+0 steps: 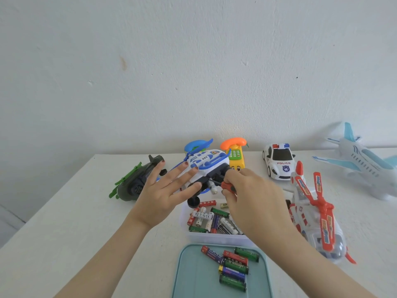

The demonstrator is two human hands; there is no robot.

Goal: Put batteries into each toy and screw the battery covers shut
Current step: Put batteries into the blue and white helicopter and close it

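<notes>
A pale wall stands behind the white table [64, 211] I work at. Far left lies a green helicopter [137, 181], untouched. Next comes my left hand [165, 190], fingers straight and spread, pressed against the blue-and-white helicopter [204, 166] to prop it tilted above the table's middle. Behind it peeks a blue-topped toy [193, 146], mostly hidden. My right hand [253, 201] is curled tight round the orange-handled screwdriver [228, 187], whose shaft points into the underside of that helicopter. I judge I am on the screwing step for this toy's battery cover, though the screw and the tip are hidden from me. The next move calls for keeping the tip seated and square while I twist, with the left hand bracing the toy so it does not roll. Below my hands sits a clear tub [214, 238] of loose batteries, too jumbled to count, and nearer me a teal lid [193, 276] carrying six batteries [233, 282]. Further right stand one yellow telephone [235, 155], one police car [278, 162], one red-and-white helicopter [311, 216] and one pale blue plane [361, 162]. That makes three helicopters and seven toys in all, counting the hidden one.
</notes>
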